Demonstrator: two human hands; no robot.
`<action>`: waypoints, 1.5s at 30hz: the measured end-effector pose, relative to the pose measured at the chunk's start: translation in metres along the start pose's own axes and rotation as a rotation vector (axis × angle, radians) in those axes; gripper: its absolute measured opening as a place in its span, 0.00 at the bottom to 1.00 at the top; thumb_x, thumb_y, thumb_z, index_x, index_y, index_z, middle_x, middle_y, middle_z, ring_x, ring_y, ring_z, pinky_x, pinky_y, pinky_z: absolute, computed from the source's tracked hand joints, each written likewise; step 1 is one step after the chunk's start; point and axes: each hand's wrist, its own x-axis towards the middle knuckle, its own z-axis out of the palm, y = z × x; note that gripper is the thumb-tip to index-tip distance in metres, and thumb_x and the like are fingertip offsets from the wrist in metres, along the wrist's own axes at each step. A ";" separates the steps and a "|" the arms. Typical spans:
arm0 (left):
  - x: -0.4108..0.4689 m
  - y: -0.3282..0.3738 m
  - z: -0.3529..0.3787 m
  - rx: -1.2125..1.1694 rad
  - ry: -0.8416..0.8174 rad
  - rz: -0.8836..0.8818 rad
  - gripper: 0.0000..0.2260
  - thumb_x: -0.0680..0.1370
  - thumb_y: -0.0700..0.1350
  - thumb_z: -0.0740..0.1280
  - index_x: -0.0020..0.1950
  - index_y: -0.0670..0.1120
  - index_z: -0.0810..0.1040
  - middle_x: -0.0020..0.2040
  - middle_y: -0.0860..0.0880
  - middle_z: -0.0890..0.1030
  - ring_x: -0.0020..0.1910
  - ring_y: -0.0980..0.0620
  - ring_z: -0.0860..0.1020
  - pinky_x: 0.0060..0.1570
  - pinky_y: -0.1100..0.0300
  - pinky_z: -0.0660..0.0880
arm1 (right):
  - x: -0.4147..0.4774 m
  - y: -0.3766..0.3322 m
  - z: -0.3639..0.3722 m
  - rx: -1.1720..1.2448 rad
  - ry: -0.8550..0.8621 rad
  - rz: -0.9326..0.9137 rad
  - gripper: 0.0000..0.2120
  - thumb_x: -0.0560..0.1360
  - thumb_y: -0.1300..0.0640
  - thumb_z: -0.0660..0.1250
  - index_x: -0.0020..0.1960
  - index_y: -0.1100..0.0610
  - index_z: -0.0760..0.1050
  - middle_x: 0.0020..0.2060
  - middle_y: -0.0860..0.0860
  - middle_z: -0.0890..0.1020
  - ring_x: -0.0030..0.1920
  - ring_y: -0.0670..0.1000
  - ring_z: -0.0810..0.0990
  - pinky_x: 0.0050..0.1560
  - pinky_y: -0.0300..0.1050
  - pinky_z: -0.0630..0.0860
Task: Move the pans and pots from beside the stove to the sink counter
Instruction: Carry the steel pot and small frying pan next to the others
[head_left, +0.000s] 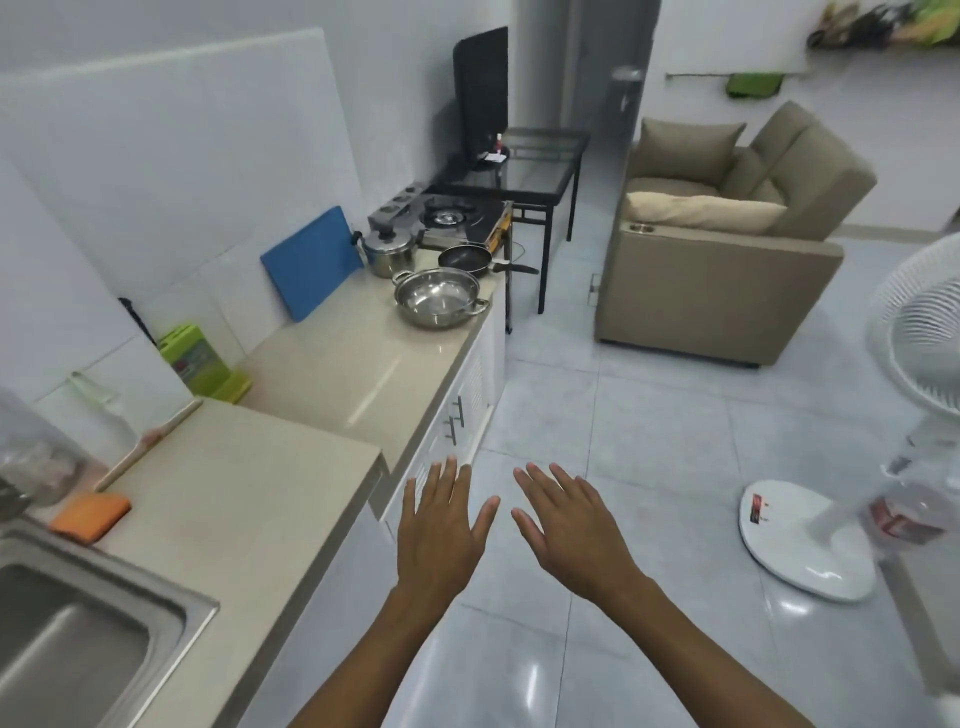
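At the far end of the beige counter (358, 358), beside the gas stove (457, 215), stand three vessels. A lidded steel pot (388, 250) is against the wall. A black frying pan (467, 259) has its handle over the counter edge. A wide steel pot (437, 297) with two handles is nearest to me. The sink counter (228, 519) with the steel sink (88, 618) lies at the lower left. My left hand (441, 530) and my right hand (569, 530) are stretched out flat over the floor, fingers apart, holding nothing, far from the pots.
A blue cutting board (311, 260) leans on the wall. A green knife block (200, 364), a wooden stick (150, 441) and an orange sponge (91, 514) lie on the counter. A beige armchair (727, 249), a black glass table (519, 171) and a white fan (810, 540) stand around the tiled floor.
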 end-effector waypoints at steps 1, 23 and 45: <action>0.027 0.001 0.008 0.005 -0.013 -0.015 0.36 0.80 0.68 0.42 0.82 0.50 0.60 0.83 0.49 0.58 0.83 0.50 0.53 0.81 0.47 0.43 | 0.026 0.014 0.003 -0.002 -0.009 -0.015 0.27 0.84 0.42 0.52 0.79 0.52 0.64 0.76 0.51 0.70 0.77 0.57 0.65 0.75 0.57 0.64; 0.595 -0.018 0.132 -0.145 -0.054 -0.354 0.29 0.83 0.64 0.52 0.79 0.49 0.65 0.80 0.49 0.67 0.79 0.51 0.63 0.79 0.47 0.54 | 0.630 0.263 0.025 -0.023 -0.069 -0.124 0.28 0.83 0.40 0.52 0.79 0.52 0.63 0.76 0.50 0.70 0.76 0.55 0.68 0.73 0.54 0.66; 0.799 -0.004 0.281 -1.013 0.762 -1.920 0.31 0.80 0.54 0.70 0.74 0.40 0.61 0.65 0.35 0.76 0.59 0.39 0.80 0.49 0.53 0.79 | 1.017 0.423 0.180 0.270 -0.704 -0.040 0.20 0.83 0.47 0.59 0.62 0.64 0.72 0.53 0.63 0.82 0.54 0.66 0.80 0.53 0.58 0.79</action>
